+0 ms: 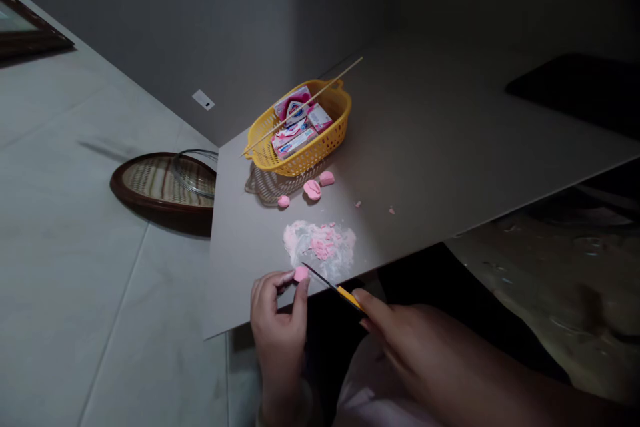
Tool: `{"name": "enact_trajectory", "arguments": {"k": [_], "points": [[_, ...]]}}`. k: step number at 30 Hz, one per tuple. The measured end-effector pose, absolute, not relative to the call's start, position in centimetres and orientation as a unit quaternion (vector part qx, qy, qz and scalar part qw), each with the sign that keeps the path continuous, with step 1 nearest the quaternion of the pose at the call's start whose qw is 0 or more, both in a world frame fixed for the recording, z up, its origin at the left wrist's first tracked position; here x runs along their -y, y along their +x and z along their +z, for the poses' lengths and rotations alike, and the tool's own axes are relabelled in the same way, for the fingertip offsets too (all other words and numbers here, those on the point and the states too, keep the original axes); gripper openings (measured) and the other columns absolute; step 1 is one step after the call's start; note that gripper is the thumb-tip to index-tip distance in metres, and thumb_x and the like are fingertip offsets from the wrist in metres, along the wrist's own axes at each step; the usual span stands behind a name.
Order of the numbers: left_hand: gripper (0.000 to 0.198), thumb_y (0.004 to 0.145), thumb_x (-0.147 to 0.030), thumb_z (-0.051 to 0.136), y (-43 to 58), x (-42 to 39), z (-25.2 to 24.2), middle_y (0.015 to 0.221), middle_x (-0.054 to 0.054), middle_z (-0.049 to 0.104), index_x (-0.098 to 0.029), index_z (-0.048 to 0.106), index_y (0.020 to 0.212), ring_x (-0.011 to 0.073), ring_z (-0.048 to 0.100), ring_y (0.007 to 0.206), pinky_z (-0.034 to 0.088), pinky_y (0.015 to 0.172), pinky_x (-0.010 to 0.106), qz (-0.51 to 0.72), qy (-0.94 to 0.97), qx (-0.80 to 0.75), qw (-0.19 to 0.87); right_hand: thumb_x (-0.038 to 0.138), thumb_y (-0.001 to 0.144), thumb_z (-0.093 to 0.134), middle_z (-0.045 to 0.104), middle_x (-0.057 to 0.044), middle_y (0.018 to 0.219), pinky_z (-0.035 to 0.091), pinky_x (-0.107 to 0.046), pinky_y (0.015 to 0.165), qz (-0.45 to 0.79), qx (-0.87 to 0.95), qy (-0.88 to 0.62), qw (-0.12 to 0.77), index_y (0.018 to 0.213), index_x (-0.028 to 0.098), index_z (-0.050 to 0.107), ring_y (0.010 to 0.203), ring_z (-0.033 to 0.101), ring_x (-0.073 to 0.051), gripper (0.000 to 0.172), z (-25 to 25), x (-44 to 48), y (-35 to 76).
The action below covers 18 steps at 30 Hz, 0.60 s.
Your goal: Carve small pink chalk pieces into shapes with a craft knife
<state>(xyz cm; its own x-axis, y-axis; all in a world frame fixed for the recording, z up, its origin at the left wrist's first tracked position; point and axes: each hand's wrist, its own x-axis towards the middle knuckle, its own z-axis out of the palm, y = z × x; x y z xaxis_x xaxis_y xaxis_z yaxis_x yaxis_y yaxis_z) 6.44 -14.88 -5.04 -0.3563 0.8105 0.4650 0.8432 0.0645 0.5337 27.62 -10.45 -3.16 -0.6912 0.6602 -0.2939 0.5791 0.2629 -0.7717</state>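
Observation:
My left hand [279, 313] pinches a small pink soap piece [301, 273] between thumb and fingers at the near edge of a grey board [450, 147]. My right hand [395, 333] grips a knife with a yellow handle [349, 295]; its dark blade [320, 276] touches the pink piece. Just beyond lies a pile of pink and white shavings [321, 243]. Three pink lumps [313, 189] sit farther back on the board.
A yellow basket [320, 147] holding several pink and white soap boxes stands at the board's far left, with a thin wooden stick [305, 105] across it. An oval brown woven tray [160, 190] with a wire coil lies on the tiled floor to the left. A framed picture [25, 30] is at the far left.

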Motion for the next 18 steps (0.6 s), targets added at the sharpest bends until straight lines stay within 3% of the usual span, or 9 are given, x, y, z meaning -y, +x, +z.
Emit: {"name": "enact_trajectory", "arguments": {"k": [12, 18], "points": [[0.008, 0.089, -0.021, 0.074, 6.3, 14.6, -5.3, 0.086, 0.002, 0.065, -0.021, 0.066, 0.087, 0.0176, 0.062, 0.083, 0.051, 0.076, 0.032, -0.398, -0.601, 0.691, 0.055, 0.012, 0.093, 0.050, 0.077, -0.004, 0.084, 0.039, -0.023, 0.059, 0.523, 0.764, -0.372, 0.067, 0.116, 0.025, 0.066, 0.071, 0.071, -0.017, 0.030, -4.2, 10.3, 27.7], [0.008, 0.088, -0.021, 0.075, 6.1, 14.5, -5.4, 0.086, 0.001, 0.066, -0.022, 0.067, 0.087, 0.0176, 0.063, 0.084, 0.052, 0.076, 0.031, -0.406, -0.607, 0.681, 0.053, 0.002, 0.084, 0.051, 0.078, -0.002, 0.086, 0.039, -0.025, 0.059, 0.486, 0.790, -0.372, 0.034, 0.112, 0.027, 0.066, 0.071, 0.073, -0.020, 0.041, -3.5, 10.0, 27.4]]}}
